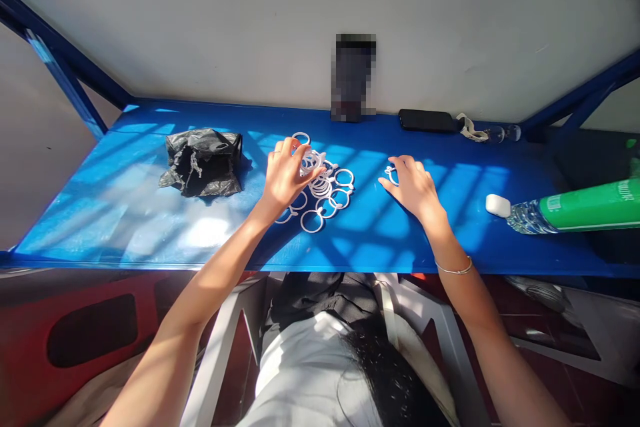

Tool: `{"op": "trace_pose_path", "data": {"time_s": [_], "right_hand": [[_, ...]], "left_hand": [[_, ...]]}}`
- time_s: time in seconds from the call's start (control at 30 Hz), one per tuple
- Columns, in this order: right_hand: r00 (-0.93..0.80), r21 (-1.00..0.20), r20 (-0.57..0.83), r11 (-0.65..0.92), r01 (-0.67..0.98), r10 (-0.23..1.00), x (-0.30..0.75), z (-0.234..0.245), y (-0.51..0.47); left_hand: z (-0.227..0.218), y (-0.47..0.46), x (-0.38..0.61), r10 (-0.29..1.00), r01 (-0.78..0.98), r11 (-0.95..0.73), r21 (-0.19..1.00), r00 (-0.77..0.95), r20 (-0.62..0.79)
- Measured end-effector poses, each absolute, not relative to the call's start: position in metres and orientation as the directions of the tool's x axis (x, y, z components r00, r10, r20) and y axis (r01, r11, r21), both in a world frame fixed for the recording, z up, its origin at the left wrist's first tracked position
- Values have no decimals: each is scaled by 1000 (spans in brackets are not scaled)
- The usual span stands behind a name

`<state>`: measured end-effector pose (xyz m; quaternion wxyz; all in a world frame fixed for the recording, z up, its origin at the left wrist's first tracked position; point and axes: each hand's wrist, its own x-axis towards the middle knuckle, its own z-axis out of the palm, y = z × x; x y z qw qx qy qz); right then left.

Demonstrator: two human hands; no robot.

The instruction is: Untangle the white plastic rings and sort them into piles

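Observation:
A loose pile of white curtain rings, each with a small tab, lies on the blue table. My left hand is over the pile's left side, thumb and fingers curled around some of the rings. To the right, apart from the pile, my right hand has its thumb and fingertips around a single white curtain ring. Part of that ring is hidden by the hand.
A crumpled black plastic bag roll sits on the left. Along the back are a pixelated dark object, a black phone and glasses beside a cream band. At right, a white case adjoins a green-labelled bottle.

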<state>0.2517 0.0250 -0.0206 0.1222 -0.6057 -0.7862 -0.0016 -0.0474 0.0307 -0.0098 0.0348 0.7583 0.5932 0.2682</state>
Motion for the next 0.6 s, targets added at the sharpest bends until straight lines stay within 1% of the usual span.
{"op": "trace_pose_path", "data": {"time_s": [0.07, 0.13, 0.23, 0.37, 0.43, 0.5, 0.6], "right_hand": [[-246, -133, 169, 270, 954, 954, 253, -23, 26], [-260, -142, 182, 287, 947, 948, 254, -26, 27], [-277, -184, 224, 319, 930, 934, 257, -30, 29], [-248, -237, 212, 296, 925, 945, 257, -31, 31], [-223, -283, 226, 283, 917, 948, 255, -28, 32], [-221, -348, 262, 306, 886, 939, 252, -22, 32], [-272, -511, 295, 392, 765, 916, 243, -10, 31]], "left_hand": [[-11, 30, -47, 918, 885, -290, 363, 151, 366], [-12, 30, -47, 917, 885, -292, 362, 151, 369], [-12, 31, -48, 914, 882, -301, 363, 157, 374], [-10, 30, -48, 926, 893, -283, 351, 159, 342], [-8, 29, -47, 933, 899, -276, 341, 165, 319], [-6, 28, -47, 933, 895, -284, 343, 175, 315], [-4, 27, -47, 916, 868, -325, 375, 191, 352]]}}
